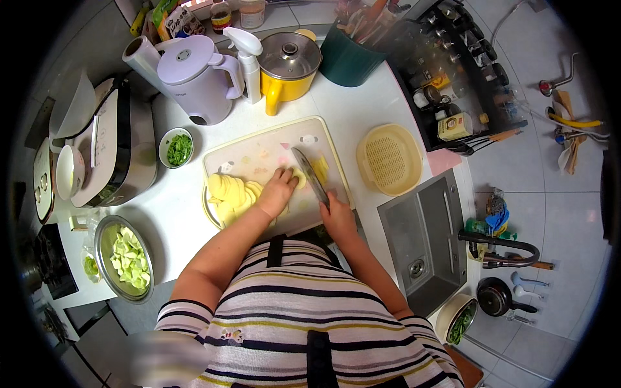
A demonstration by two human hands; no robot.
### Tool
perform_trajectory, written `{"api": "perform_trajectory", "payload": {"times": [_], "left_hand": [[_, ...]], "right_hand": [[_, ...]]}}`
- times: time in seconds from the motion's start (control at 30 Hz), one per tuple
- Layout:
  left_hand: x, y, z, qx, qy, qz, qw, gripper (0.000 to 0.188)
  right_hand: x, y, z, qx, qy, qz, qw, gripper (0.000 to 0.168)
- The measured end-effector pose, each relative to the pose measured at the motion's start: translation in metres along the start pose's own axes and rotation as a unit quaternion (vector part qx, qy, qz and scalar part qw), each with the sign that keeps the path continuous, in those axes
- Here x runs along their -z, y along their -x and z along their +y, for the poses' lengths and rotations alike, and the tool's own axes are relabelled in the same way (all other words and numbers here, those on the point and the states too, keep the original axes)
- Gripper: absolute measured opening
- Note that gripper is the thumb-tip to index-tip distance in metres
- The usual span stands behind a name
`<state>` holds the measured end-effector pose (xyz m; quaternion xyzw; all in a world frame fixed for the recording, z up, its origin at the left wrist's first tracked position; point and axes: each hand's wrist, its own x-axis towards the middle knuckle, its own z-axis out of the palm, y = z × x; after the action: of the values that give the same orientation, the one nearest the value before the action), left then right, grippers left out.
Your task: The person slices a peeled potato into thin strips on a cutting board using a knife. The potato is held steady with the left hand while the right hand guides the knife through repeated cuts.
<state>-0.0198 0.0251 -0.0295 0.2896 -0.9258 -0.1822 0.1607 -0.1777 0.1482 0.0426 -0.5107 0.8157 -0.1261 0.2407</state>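
Note:
On the white counter lies a plastic cutting board [262,140] with a pale yellow rim and small printed figures. My right hand [336,213] grips a kitchen knife [310,174] by its handle, the blade slanting up and left over the board. Fingertips of my left hand [279,191] press on pale yellow slices [299,178], probably potato, just left of the blade. Thin yellow strips [320,169] lie to the blade's right. A pile of overlapping yellow slices [233,194] covers the board's left part, beside my left wrist.
Left of the board stand a small bowl of chopped greens [177,148] and a metal bowl of green chunks [124,259]. A yellow plastic basket [389,160] and a sink [422,247] are at the right. An electric kettle [196,80] and yellow pot [289,68] stand behind.

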Motion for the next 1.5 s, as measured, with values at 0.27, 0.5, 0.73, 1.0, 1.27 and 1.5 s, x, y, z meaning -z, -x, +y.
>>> {"api": "perform_trajectory", "payload": {"times": [0.27,0.5,0.73,1.0,1.27,1.5], "left_hand": [[-0.012,0.004,-0.003,-0.052,0.018,0.024,0.998,0.039],[-0.008,0.001,0.003,-0.051,0.002,0.006,0.999,0.041],[-0.005,0.000,0.003,-0.057,0.008,0.006,0.998,0.039],[-0.004,0.000,0.004,-0.053,0.008,0.001,0.999,0.038],[-0.008,0.001,0.003,-0.049,0.005,-0.003,0.999,0.038],[-0.007,0.001,0.002,-0.058,0.012,0.015,0.998,0.035]], "right_hand": [[-0.001,-0.004,-0.001,0.020,-0.003,0.010,1.000,0.030],[-0.002,-0.008,-0.003,0.031,0.007,-0.003,0.999,0.028],[-0.006,-0.018,-0.012,0.005,0.023,-0.013,1.000,0.027],[-0.002,-0.010,-0.010,0.038,-0.001,0.004,0.999,0.023],[-0.008,-0.015,-0.017,0.028,0.046,-0.023,0.998,0.025],[-0.017,-0.021,-0.008,0.051,0.020,0.040,0.998,0.025]]}}
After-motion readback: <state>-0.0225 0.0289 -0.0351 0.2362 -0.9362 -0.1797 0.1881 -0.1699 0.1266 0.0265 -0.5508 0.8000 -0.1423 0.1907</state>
